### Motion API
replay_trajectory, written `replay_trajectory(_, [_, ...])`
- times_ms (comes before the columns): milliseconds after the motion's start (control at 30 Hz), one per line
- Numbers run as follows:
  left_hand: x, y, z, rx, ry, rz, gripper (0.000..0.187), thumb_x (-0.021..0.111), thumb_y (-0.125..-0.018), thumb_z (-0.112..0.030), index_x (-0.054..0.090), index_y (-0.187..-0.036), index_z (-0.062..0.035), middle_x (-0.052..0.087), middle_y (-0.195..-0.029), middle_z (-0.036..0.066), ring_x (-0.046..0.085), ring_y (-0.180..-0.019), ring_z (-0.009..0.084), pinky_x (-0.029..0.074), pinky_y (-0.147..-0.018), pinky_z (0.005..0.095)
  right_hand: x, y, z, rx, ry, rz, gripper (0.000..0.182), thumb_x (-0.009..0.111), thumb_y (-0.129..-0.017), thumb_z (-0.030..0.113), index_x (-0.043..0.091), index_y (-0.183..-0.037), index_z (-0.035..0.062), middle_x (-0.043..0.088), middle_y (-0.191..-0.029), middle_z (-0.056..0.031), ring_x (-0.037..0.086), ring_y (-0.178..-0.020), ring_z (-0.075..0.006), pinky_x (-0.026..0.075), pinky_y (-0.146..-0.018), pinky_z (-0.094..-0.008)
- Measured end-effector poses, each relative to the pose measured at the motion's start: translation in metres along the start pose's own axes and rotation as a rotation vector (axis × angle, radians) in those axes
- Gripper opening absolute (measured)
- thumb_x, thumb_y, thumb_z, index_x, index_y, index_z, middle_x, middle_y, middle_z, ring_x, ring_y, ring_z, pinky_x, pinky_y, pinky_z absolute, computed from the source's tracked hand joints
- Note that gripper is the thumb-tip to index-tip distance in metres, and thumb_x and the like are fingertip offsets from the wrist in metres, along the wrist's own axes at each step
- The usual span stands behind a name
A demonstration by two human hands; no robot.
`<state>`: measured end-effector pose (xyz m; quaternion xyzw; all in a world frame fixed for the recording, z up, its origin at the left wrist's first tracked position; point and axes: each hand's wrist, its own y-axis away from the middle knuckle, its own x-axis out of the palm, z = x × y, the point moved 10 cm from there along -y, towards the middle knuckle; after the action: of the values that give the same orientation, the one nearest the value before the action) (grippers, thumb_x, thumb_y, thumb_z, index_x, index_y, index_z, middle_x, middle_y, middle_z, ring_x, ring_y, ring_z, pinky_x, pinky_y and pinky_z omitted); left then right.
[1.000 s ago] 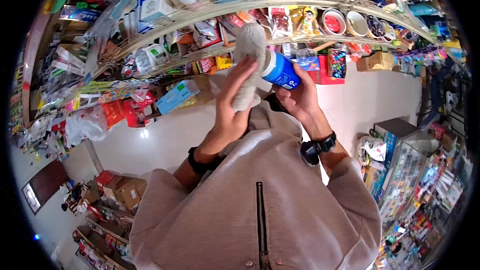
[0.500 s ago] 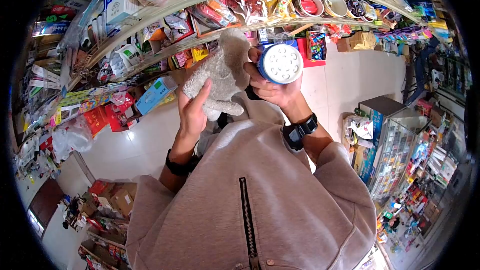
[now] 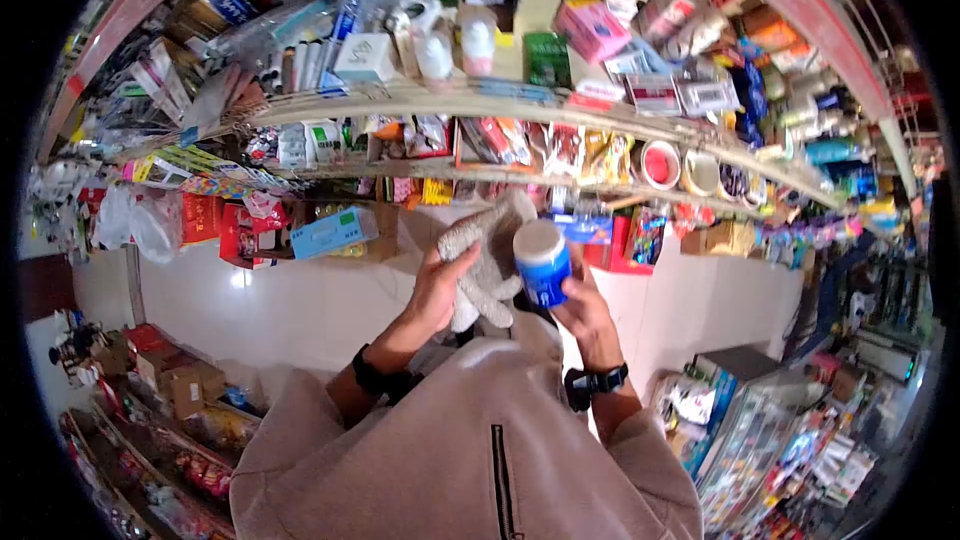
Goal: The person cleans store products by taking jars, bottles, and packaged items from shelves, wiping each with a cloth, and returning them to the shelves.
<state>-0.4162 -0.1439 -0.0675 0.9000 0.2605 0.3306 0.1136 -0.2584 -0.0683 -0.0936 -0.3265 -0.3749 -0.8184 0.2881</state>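
Observation:
My left hand [image 3: 437, 290] grips a fuzzy grey knitted glove [image 3: 484, 252], its thumb lying over the fabric. The glove's fingers hang downward, and its upper part leans toward the shelf. In my right hand [image 3: 588, 315] is a blue canister [image 3: 545, 278] with a white lid, tilted so that its side label faces me. The label print is too blurred to read. My right fingers wrap round the canister's right and lower side. Canister and glove are close beside each other, in front of the lower shelf.
A loaded shelf rack [image 3: 420, 105] spans the front, with bottles, boxes and snack packets. A blue box [image 3: 333, 233] and a red box [image 3: 637, 243] stand below it. A glass display case [image 3: 740, 440] is at right; cardboard boxes [image 3: 185, 390] are at left.
The view has tipped up, showing more upper shelf. The canister has turned from showing its lid top to showing its blue side. Both hands sit lower in view, still holding the same things.

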Motion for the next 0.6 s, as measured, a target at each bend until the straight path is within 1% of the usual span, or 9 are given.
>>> replay_trajectory(167, [-0.03,-0.008,0.007,-0.004,0.049,-0.038,0.042,0.057,-0.097,-0.01,0.05,-0.138,-0.0009,0.057,-0.134,0.008,0.053,-0.123,0.0171,0.039,-0.107,0.0336,0.024,-0.012,0.006,0.056,0.173,0.15,0.098,0.088,-0.066,0.013,0.035,-0.149,0.0041,0.048,-0.143,-0.0141,0.049,-0.131,-0.0271,0.04,-0.111,-0.042])
replay_trajectory(233, [-0.037,-0.008,0.0,-0.031,0.07,-0.051,0.041,0.056,-0.098,-0.01,0.051,-0.138,-0.0003,0.057,-0.134,0.008,0.053,-0.123,0.0172,0.039,-0.107,0.0334,0.017,-0.02,0.018,-0.004,0.262,0.064,0.097,0.086,-0.067,0.005,0.034,-0.149,0.0039,0.048,-0.143,-0.0129,0.048,-0.132,-0.0258,0.038,-0.112,-0.041])
replay_trajectory(267, [-0.043,-0.01,-0.004,0.0,0.069,-0.041,0.041,0.056,-0.098,-0.01,0.051,-0.138,0.0001,0.058,-0.134,0.008,0.053,-0.123,0.017,0.04,-0.106,0.0332,0.038,-0.025,0.034,-0.083,0.314,0.124,0.097,0.084,-0.067,-0.002,0.033,-0.149,0.0037,0.049,-0.142,-0.0113,0.046,-0.133,-0.0243,0.036,-0.112,-0.0399])
replay_trajectory(300, [-0.05,-0.01,-0.005,0.007,0.081,-0.043,0.041,0.056,-0.098,-0.01,0.051,-0.138,0.0001,0.058,-0.134,0.008,0.053,-0.123,0.017,0.04,-0.106,0.0332,0.06,-0.031,0.047,-0.101,0.416,0.15,0.099,0.087,-0.063,-0.001,0.035,-0.148,0.0034,0.05,-0.14,-0.0102,0.047,-0.131,-0.0223,0.037,-0.111,-0.0386])
replay_trajectory(367, [-0.07,-0.01,-0.003,-0.026,0.143,-0.114,0.042,0.056,-0.098,-0.01,0.051,-0.138,-0.0004,0.058,-0.134,0.008,0.054,-0.123,0.0166,0.04,-0.106,0.0331,0.044,-0.045,0.069,-0.205,0.641,0.131,0.1,0.089,-0.061,0.0,0.037,-0.146,0.0032,0.052,-0.137,-0.0086,0.05,-0.127,-0.0214,0.039,-0.109,-0.0378])
replay_trajectory(433, [-0.084,-0.008,-0.012,-0.043,0.162,-0.135,0.041,0.057,-0.098,-0.011,0.052,-0.138,-0.0014,0.058,-0.133,0.008,0.055,-0.121,0.0169,0.041,-0.105,0.0336,0.103,-0.052,0.098,-0.297,0.878,0.152,0.095,0.092,-0.059,0.003,0.043,-0.139,0.0029,0.058,-0.128,-0.008,0.054,-0.122,-0.0212,0.04,-0.109,-0.0377])
replay_trajectory(500, [-0.1,-0.007,-0.016,-0.065,0.183,-0.154,0.041,0.058,-0.098,-0.011,0.052,-0.137,-0.0024,0.059,-0.132,0.007,0.056,-0.12,0.0173,0.042,-0.104,0.0341,0.131,-0.064,0.12,-0.386,0.993,0.065,0.093,0.093,-0.058,0.004,0.044,-0.138,0.0022,0.059,-0.127,-0.0091,0.056,-0.12,-0.021,0.043,-0.106,-0.0369])
replay_trajectory(567, [-0.127,-0.005,0.004,-0.189,0.352,-0.302,0.039,0.06,-0.097,-0.012,0.054,-0.134,-0.0047,0.061,-0.128,0.006,0.057,-0.117,0.0185,0.045,-0.101,0.0357,0.176,-0.079,0.143,-0.517,1.193,0.07,0.093,0.093,-0.058,0.005,0.043,-0.137,0.0016,0.058,-0.127,-0.0102,0.057,-0.118,-0.0213,0.046,-0.104,-0.0364])
replay_trajectory(600, [-0.145,-0.009,0.01,-0.158,0.319,-0.302,0.045,0.067,-0.092,-0.017,0.054,-0.133,-0.0057,0.063,-0.123,0.009,0.062,-0.112,0.0263,0.055,-0.088,0.0443,0.195,-0.087,0.15,-0.534,1.093,0.069,0.088,0.091,-0.061,0.003,0.044,-0.135,0.0015,0.058,-0.126,-0.0099,0.059,-0.114,-0.0208,0.049,-0.102,-0.0364])
